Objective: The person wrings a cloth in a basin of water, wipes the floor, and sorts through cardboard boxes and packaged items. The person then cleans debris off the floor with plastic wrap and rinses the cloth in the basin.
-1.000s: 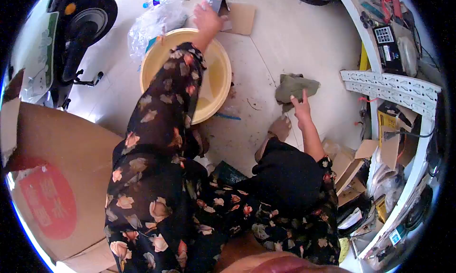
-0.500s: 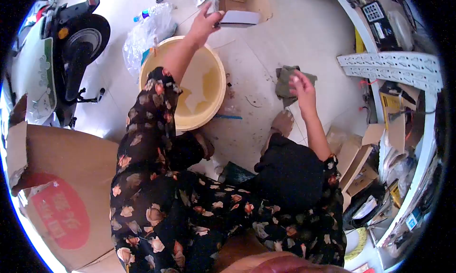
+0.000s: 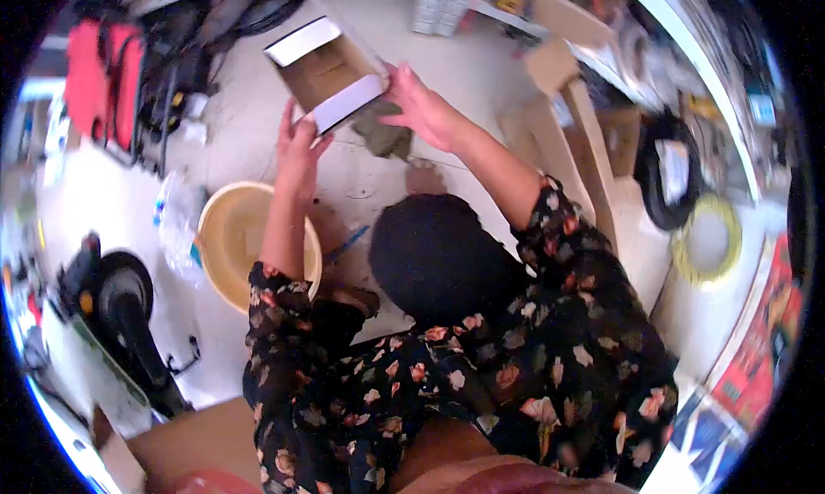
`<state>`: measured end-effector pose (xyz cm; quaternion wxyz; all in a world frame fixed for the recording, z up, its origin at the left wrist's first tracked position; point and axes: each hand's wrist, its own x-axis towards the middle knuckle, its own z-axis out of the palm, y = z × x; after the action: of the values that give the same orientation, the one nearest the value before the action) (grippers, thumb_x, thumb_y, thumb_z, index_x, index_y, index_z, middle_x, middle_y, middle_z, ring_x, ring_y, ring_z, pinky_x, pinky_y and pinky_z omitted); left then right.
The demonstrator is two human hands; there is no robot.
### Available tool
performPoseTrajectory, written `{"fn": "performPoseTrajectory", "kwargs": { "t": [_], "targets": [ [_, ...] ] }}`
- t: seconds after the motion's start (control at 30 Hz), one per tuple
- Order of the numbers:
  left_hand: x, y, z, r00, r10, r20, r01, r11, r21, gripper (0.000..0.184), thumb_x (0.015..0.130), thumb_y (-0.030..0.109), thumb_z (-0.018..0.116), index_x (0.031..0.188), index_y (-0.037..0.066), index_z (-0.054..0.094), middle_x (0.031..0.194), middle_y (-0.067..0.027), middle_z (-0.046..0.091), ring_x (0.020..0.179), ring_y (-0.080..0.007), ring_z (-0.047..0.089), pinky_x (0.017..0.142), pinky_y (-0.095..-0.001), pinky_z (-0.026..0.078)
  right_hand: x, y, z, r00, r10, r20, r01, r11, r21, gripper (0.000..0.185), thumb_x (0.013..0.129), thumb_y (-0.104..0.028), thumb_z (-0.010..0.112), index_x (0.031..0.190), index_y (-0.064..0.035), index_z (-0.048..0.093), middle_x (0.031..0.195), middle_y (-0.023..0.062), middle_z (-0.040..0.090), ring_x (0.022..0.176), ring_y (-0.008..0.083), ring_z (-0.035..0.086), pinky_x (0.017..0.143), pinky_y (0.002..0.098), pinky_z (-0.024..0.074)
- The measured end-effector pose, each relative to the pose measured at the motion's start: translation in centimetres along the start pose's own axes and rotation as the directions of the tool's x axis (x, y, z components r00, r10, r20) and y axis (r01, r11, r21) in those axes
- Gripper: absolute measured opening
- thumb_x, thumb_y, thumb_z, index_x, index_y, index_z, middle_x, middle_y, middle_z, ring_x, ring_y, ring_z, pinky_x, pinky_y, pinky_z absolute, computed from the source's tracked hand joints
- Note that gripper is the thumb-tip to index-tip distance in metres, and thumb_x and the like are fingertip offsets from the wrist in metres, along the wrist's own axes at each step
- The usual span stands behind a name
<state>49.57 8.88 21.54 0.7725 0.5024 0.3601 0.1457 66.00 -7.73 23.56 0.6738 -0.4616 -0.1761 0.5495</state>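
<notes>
- Scooter [image 3: 90,369]: one, partly in view at the left, with one wheel [image 3: 129,288] showing.
- Cartons: one big carton [image 3: 202,442] at the lower left; more open cardboard [image 3: 593,150] at the right, overlapping too much to count.
- Basin [image 3: 309,271]: one, pale yellow, on the floor beside the left forearm, with one clear plastic bag [image 3: 179,228] at its outer side.
- Coils: two at the right, one black [image 3: 657,189], one yellow [image 3: 709,275].
- Box [image 3: 322,77]: one, open and tilted, held up between the hands beyond the basin. Two white flaps [image 3: 348,103] show at opposite ends of its brown inside. It looks like thin card: light, fairly stiff along the walls, bendy at the flaps, perhaps a little slick, and easily crushed. Best held by two opposite walls near the corners, with a gentle squeeze, not by a flap.
- Hands: two. The left hand [image 3: 298,155] grips the box's near left corner, fingers curled. The right hand [image 3: 425,114] is loosely open, fingers apart against the right wall; how much weight it bears cannot be told.
- Cloth [image 3: 382,135]: one, green, crumpled on the floor behind the box's near right side.
- Strip [image 3: 348,243]: one, blue, on the floor by the basin.
</notes>
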Motion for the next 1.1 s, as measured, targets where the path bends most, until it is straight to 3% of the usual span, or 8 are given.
{"fn": "performPoseTrajectory", "kwargs": {
  "t": [0.13,0.37,0.5,0.53,0.67,0.83,0.93,1.1],
  "targets": [
    [-0.8,-0.1,4.1,0.989,-0.018,0.148,0.0,0.993,0.119,0.069,0.092,0.024,0.051,0.147,0.008,0.011,0.132,-0.0153,0.045,0.118,-0.0264,0.049,0.096,-0.0417,0.044,-3.2,-0.6,-2.5,0.988,0.045,-0.151,-0.066,0.988,-0.138,0.089,0.087,-0.06,0.05,0.15,-0.0175,0.004,0.148,0.01,0.024,0.133,0.0268,0.028,0.105,0.0512,0.0298],
    [-2.3,2.1,10.3,0.946,0.021,0.324,-0.127,0.942,0.31,0.067,0.089,0.022,0.058,0.146,0.009,0.023,0.12,-0.0135,0.052,0.103,-0.0192,0.054,0.083,-0.0321,0.045,-10.1,-3.1,-6.0,1.0,-0.02,-0.013,0.02,1.0,-0.011,0.1,0.084,-0.058,0.056,0.148,-0.0134,-0.006,0.153,0.0116,0.013,0.138,0.0298,0.02,0.104,0.053,0.031],
    [-1.5,2.7,12.8,0.932,-0.097,0.349,-0.013,0.954,0.299,0.067,0.089,0.023,0.057,0.144,0.005,0.025,0.119,-0.0122,0.054,0.1,-0.0177,0.055,0.083,-0.0327,0.048,-13.5,-1.0,-10.3,0.981,-0.09,-0.171,0.1,0.994,0.048,0.072,0.089,-0.054,0.051,0.145,-0.0144,0.029,0.145,0.0093,0.033,0.129,0.0253,0.036,0.098,0.0462,0.0414],
    [-1.4,2.9,13.0,0.929,-0.12,0.35,0.006,0.95,0.312,0.066,0.089,0.025,0.056,0.144,0.004,0.025,0.118,-0.0119,0.054,0.1,-0.0176,0.056,0.083,-0.0328,0.048,-14.2,0.2,-11.9,0.888,-0.161,-0.431,0.13,0.986,-0.102,0.053,0.091,-0.047,0.053,0.131,-0.0124,0.051,0.128,0.01,0.054,0.111,0.0207,0.053,0.09,0.0382,0.0478],
    [-1.8,4.2,15.3,0.874,-0.215,0.436,0.032,0.92,0.391,0.056,0.093,0.04,0.046,0.135,0.004,0.039,0.12,-0.0107,0.055,0.104,-0.0218,0.057,0.084,-0.0362,0.051,-21.5,3.1,-21.0,0.585,-0.311,-0.749,-0.369,0.72,-0.587,0.039,0.093,-0.024,0.052,0.123,0.0013,0.054,0.112,0.0057,0.064,0.099,0.0215,0.06,0.086,0.03,0.0463],
    [-2.2,5.0,23.2,0.771,-0.352,0.53,-0.001,0.832,0.554,0.06,0.092,0.045,0.046,0.132,0.0,0.042,0.114,-0.0115,0.055,0.096,-0.0204,0.058,0.08,-0.0323,0.051,-28.8,8.7,-32.2,0.598,-0.166,-0.784,-0.621,0.523,-0.584,0.049,0.091,-0.028,0.054,0.135,-0.0069,0.046,0.123,0.012,0.059,0.107,0.0215,0.056,0.087,0.0323,0.0466],
    [-3.3,4.1,26.8,0.731,-0.428,0.532,-0.041,0.751,0.66,0.062,0.088,0.051,0.048,0.124,0.001,0.049,0.108,-0.0118,0.057,0.093,-0.0206,0.059,0.077,-0.0334,0.051,-31.5,5.9,-29.8,0.685,-0.083,-0.724,-0.323,0.856,-0.404,0.063,0.092,-0.039,0.05,0.146,-0.0148,0.028,0.137,0.0152,0.046,0.112,0.0278,0.054,0.087,0.0359,0.0474],
    [-3.9,2.5,34.4,0.622,-0.593,0.511,-0.072,0.607,0.792,0.063,0.084,0.056,0.05,0.117,0.002,0.055,0.105,-0.0107,0.06,0.089,-0.0188,0.06,0.075,-0.0325,0.051,-32.3,4.5,-26.3,0.527,0.211,-0.824,-0.465,0.883,-0.071,0.072,0.092,-0.057,0.036,0.148,-0.0275,0.003,0.148,0.0147,0.03,0.103,0.0344,0.057,0.066,0.036,0.0505]
  ]
}}
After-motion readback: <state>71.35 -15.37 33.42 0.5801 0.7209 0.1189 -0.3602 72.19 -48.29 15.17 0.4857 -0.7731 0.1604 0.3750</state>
